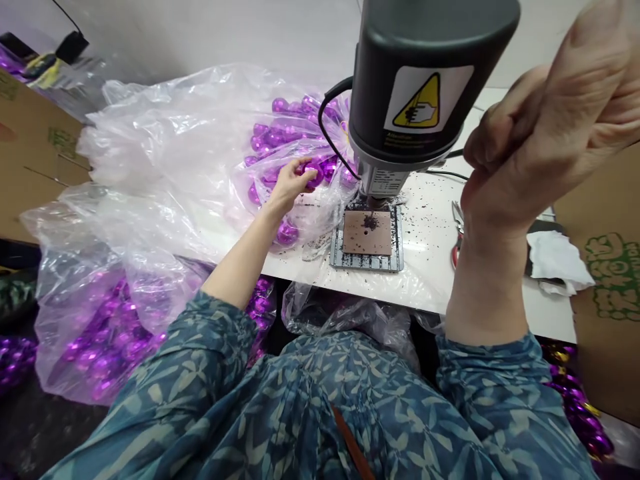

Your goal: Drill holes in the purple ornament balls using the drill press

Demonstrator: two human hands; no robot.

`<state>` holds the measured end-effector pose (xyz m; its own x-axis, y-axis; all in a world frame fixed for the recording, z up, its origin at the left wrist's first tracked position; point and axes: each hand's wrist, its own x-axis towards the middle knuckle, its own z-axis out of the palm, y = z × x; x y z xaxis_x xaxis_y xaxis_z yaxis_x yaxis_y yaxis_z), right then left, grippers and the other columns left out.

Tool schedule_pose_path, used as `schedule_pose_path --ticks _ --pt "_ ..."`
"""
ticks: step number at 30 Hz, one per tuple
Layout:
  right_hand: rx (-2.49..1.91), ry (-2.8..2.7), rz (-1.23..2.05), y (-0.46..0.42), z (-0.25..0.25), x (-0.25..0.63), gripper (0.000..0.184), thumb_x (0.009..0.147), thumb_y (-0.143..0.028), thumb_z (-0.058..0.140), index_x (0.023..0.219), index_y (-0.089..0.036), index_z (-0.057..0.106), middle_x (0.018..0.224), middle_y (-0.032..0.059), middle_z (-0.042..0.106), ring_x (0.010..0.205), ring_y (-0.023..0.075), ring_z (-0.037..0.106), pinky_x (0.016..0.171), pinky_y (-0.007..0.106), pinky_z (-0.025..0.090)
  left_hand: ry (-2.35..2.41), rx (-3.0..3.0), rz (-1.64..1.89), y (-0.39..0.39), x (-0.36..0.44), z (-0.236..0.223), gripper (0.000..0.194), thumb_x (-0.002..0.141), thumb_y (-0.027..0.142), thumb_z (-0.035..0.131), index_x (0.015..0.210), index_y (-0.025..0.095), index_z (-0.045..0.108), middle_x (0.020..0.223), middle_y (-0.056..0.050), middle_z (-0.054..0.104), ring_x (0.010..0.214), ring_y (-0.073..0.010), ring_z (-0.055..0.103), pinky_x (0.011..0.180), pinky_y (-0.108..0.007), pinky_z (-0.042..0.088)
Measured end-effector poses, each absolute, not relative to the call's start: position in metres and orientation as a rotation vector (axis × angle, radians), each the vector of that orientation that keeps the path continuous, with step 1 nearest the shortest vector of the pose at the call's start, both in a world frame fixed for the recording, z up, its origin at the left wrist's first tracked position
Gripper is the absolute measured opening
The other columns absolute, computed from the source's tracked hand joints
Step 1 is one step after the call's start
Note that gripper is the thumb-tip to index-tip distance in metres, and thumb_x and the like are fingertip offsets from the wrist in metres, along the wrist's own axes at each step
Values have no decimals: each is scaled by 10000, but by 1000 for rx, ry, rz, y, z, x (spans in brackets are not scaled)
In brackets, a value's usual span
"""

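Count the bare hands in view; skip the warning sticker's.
2: the left hand at a shiny purple ball, the right hand raised beside the drill press.

One left grip (291,183), one right grip (555,127), one big machine (430,40).
I also count one yellow warning sign (419,100), one brown board (367,244) with one hole (365,233), one grey plate (367,264), one red-handled tool (455,257), one white cloth (560,257), one white worktop (425,260) and two brown boxes (610,220). One shiny ball (318,175) is in my left grip. The other purple balls (287,232) are too many to count.
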<state>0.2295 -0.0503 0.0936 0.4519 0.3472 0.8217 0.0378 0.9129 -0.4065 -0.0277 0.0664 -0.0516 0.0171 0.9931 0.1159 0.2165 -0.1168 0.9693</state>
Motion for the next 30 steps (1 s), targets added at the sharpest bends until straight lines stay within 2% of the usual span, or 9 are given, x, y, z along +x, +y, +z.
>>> schedule_pose_path --ticks 5,9,13,17,20,24,30 --pt "-329 -1108 186 -48 90 232 386 872 -383 654 577 -159 549 463 -58 321 384 19 395 427 217 187 1048 1237 1139 5 -12 -52 410 816 404 845 1114 232 622 1010 -52 750 855 -175 739 736 -325 643" --pt "-269 -1119 205 -45 87 234 369 853 -414 655 609 -140 620 461 -64 357 392 -9 364 414 183 179 1071 1482 1279 -29 6 -66 496 776 509 879 1093 224 624 996 -45 743 843 -158 710 705 -277 590" --pt "-269 -1130 238 -47 85 234 331 868 -378 652 642 -137 643 467 -67 392 394 -12 360 423 177 187 1100 1833 1481 -54 26 -84 547 727 512 920 1088 221 632 1111 -70 719 940 -183 693 768 -310 577" --pt "-267 -1121 242 -51 86 232 345 862 -377 656 615 -141 614 449 -77 384 382 -13 361 420 166 192 1091 1592 1385 -64 45 -103 518 822 556 835 1112 220 569 992 -41 715 825 -137 699 741 -271 567" --pt "-276 -1110 282 -52 87 231 361 809 -409 678 590 -133 595 435 -79 369 377 -22 364 420 142 214 1086 1435 1345 -58 51 -112 550 802 569 845 1099 225 536 934 -29 723 831 -144 708 735 -259 555" --pt "-239 -1122 337 -54 86 231 349 840 -396 633 625 -123 659 462 -63 372 402 -41 368 441 100 236 1127 1511 1273 -46 51 -116 535 789 516 868 1101 223 547 970 -37 723 830 -153 698 720 -267 547" --pt "-309 -1130 334 -58 83 232 361 847 -434 612 641 -138 635 474 -66 390 417 -37 377 458 101 246 1066 1828 1252 -45 52 -119 512 799 424 876 1173 215 596 1158 -84 704 1053 -217 701 939 -370 583"
